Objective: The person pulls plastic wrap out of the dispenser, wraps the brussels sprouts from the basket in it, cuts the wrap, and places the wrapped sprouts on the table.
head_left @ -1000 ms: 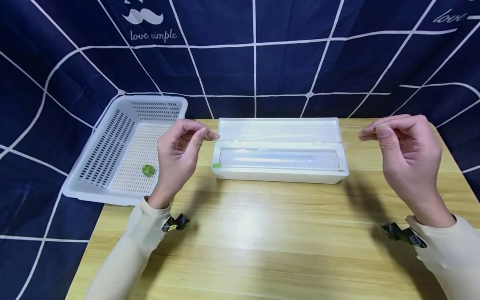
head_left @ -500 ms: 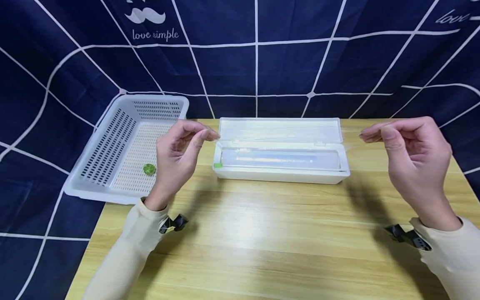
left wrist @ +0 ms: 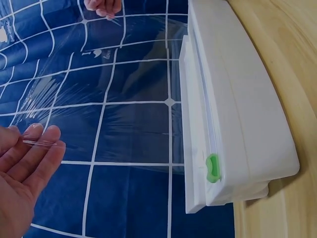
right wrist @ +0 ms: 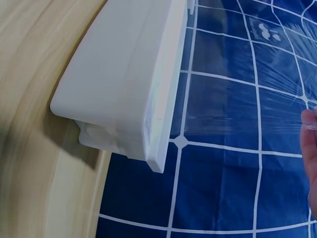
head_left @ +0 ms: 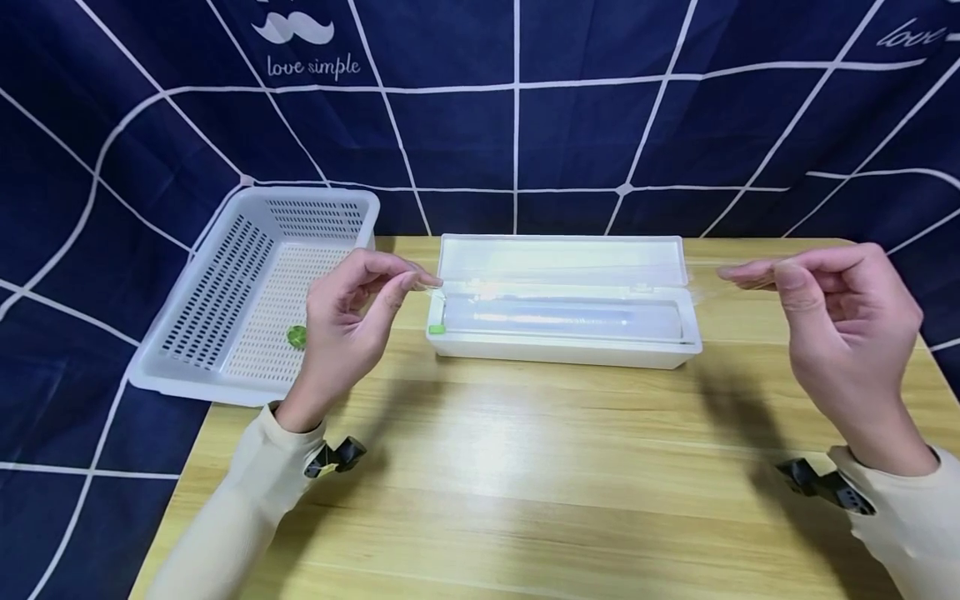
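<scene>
Clear film (left wrist: 42,99) pinched in both hands (head_left: 343,321), R hand (head_left: 855,342) lower in head view vs. earlier.

Bright head view, glare on the table (head_left: 491,454), glinting clear film (left wrist: 84,99), soft shadows, dimmer right wrist view

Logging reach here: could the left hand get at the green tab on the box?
Probably yes: the left hand is near the green tab, and nothing solid stands between them, though its fingers pinch clear film, which they may need to release.
</scene>
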A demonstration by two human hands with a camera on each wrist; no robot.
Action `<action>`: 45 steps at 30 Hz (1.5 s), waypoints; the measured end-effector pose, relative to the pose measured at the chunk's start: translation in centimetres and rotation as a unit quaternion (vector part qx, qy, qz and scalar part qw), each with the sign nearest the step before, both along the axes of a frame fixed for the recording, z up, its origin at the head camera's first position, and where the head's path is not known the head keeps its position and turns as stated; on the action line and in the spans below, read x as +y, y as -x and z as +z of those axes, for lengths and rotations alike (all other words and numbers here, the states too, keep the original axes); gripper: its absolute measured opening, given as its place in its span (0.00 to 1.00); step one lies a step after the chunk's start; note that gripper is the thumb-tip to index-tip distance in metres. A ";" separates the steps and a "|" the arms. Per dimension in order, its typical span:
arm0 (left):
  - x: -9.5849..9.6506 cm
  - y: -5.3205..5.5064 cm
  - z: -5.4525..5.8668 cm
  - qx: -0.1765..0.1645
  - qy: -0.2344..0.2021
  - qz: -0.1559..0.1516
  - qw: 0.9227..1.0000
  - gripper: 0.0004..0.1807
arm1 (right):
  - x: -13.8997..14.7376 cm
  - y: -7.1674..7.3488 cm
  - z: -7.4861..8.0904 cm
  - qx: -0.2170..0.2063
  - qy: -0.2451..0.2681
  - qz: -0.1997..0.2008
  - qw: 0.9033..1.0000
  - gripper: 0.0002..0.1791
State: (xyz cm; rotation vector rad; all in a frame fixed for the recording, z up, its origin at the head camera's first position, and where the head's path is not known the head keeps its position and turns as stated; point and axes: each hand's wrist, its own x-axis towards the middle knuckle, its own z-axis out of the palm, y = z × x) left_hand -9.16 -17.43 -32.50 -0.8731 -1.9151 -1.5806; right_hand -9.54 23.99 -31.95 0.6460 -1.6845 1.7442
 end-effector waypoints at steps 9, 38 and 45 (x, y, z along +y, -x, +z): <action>0.0 -0.5 0.1 0.013 -0.016 -0.004 1.000 0.01 | 0.6 0.0 -0.3 0.024 0.033 0.037 0.998 0.03; 0.0 -5.0 -2.9 0.029 -0.001 -0.078 0.997 0.11 | 1.7 -3.2 -1.0 0.024 0.020 0.091 0.995 0.01; 0.1 -5.8 -4.5 0.022 -0.011 -0.089 0.996 0.10 | 2.2 -4.0 -1.6 0.014 0.010 0.122 0.992 0.03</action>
